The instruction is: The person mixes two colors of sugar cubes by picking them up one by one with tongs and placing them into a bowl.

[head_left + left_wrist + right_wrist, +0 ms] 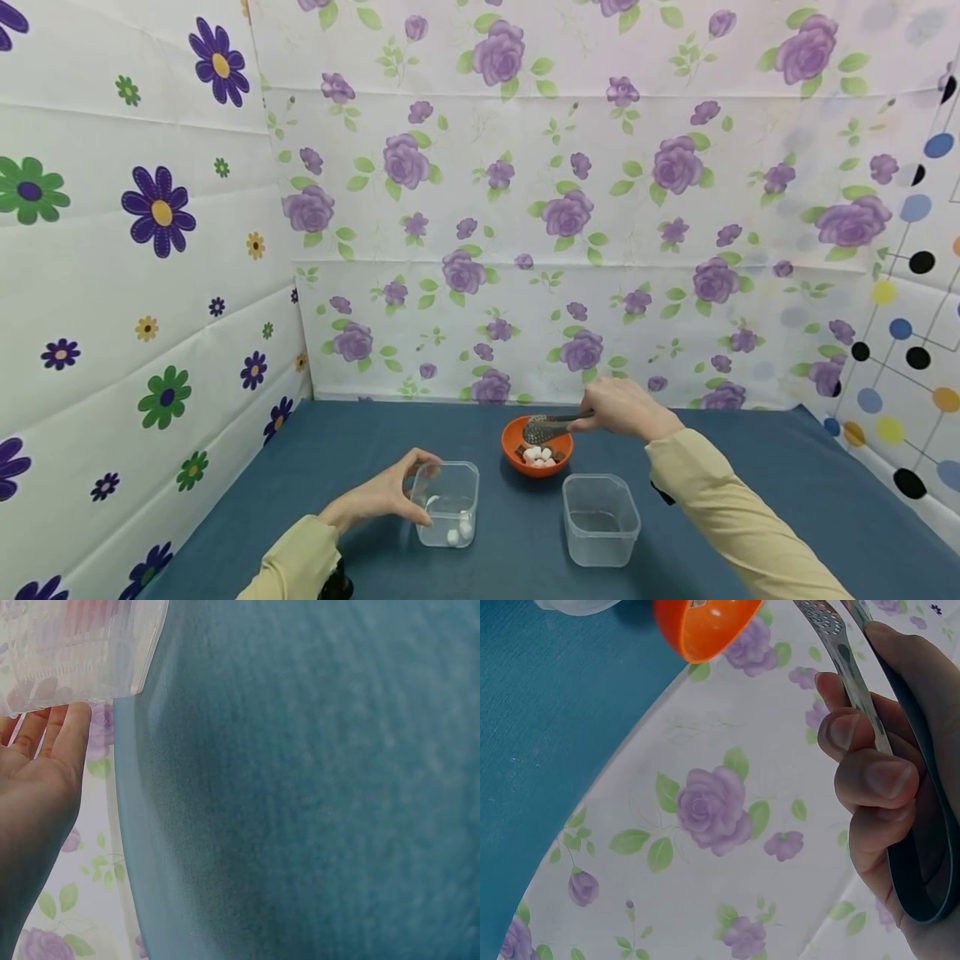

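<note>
My right hand (626, 408) grips a pair of metal tongs with perforated ends (542, 430) and dark handles, seen bent round in the right wrist view (922, 911). The tong ends are over an orange bowl (513, 455). White lumps (537, 455) and dark brown pieces (558, 456) lie in that bowl. On the left, my left hand (386, 492) holds a clear plastic container (468, 479) by its left side, thumb toward the front and fingers toward the back. Several white pieces (465, 527) rest inside it. The left wrist view shows fingertips at the container's wall (90, 667).
A second clear plastic container (600, 552) stands in front of the bowl to the right. Everything sits on a blue-covered table (360, 442). Flowered cloths (525, 167) hang along the back and the left, and a dotted one (892, 358) on the right.
</note>
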`<state>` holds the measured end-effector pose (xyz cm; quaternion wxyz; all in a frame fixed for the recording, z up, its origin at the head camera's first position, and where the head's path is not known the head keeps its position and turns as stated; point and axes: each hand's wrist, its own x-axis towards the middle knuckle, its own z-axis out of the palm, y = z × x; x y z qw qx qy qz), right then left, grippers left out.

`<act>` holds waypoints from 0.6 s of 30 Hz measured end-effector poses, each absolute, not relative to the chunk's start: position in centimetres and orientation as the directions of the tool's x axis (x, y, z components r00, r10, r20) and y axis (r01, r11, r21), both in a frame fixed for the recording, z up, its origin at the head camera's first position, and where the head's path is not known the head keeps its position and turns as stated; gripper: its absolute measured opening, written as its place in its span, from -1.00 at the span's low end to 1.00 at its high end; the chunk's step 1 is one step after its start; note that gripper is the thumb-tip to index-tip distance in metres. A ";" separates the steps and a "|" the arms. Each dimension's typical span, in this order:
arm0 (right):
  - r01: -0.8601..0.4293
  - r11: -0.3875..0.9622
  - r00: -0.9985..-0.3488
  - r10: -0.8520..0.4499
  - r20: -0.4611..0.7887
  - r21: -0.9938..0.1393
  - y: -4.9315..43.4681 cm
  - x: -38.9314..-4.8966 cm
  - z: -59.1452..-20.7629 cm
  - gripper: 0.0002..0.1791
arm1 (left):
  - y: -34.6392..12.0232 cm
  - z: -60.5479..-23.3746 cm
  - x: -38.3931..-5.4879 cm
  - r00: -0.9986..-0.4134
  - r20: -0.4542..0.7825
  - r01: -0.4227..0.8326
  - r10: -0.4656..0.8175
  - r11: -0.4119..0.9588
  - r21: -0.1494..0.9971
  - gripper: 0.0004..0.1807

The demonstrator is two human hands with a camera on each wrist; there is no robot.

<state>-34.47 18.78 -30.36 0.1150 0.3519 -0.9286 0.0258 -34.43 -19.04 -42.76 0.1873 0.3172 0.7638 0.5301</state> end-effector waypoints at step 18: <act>-0.601 0.798 -0.783 -0.598 0.170 0.039 18.3 -34.4 -30.9 -0.54 | -19.1 -42.7 -34.5 -0.722 0.046 0.279 0.690 0.230 0.932 -0.25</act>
